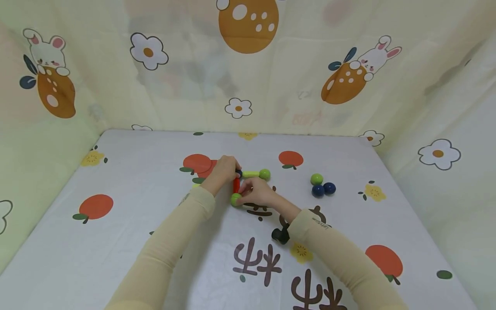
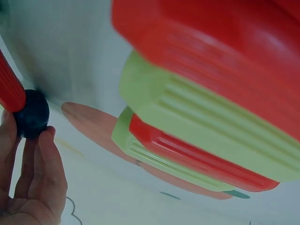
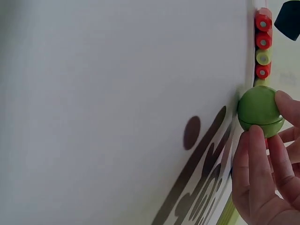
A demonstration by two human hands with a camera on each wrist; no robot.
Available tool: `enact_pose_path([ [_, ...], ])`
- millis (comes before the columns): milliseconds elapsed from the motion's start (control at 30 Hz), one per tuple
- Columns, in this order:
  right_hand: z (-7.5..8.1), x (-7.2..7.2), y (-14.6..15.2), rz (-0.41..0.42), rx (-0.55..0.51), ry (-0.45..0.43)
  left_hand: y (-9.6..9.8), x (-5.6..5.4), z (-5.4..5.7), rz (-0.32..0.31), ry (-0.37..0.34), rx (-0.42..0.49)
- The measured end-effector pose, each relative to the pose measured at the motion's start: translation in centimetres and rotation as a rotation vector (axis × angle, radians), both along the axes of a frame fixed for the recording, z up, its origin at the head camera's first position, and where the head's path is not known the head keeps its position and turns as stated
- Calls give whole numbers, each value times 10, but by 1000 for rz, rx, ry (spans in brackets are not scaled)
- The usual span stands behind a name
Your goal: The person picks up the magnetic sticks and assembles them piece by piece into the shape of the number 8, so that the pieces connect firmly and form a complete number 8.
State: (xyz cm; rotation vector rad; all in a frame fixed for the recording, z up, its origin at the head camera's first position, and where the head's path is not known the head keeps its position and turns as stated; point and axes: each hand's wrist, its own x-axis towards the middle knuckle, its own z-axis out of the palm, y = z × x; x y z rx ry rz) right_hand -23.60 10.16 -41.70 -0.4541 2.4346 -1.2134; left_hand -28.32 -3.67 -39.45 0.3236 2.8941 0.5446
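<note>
So the person has both hands busy on a little ball-and-stick piece around the middle of the table (image 1: 128, 224). The left hand (image 1: 223, 171) has its thumb and fingertips pinched around a navy ball (image 2: 33, 115), and the near end of a red stick (image 1: 236, 185) meets that ball. The right hand (image 1: 257, 192) pinches a lime ball (image 3: 259, 108) at the stick's other end, on the side closer to the person; can't really tell how far in the stick goes there. Off the navy corner to the right there's a yellow-green stick (image 1: 251, 174) with a second green ball (image 1: 265, 174) on its far end, so the thing makes an L-ish shape. The left wrist view also gets a row of loose sticks (image 2: 220, 129), red and pale green lying side by side, near the left hand. Well over to the right, a spare green ball (image 1: 316, 179) sits bunched with two dark blue balls (image 1: 323, 189). Some black object (image 1: 280, 235) lies near the right sleeve (image 1: 333, 245), too small to make out.
</note>
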Motion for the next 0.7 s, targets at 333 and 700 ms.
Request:
enact_pose_path([
  [333, 1, 1, -3, 1, 10, 20, -1, -1, -1, -6, 3, 1],
  [700, 5, -1, 2, 66, 2, 77, -1, -2, -2, -6, -8, 23],
])
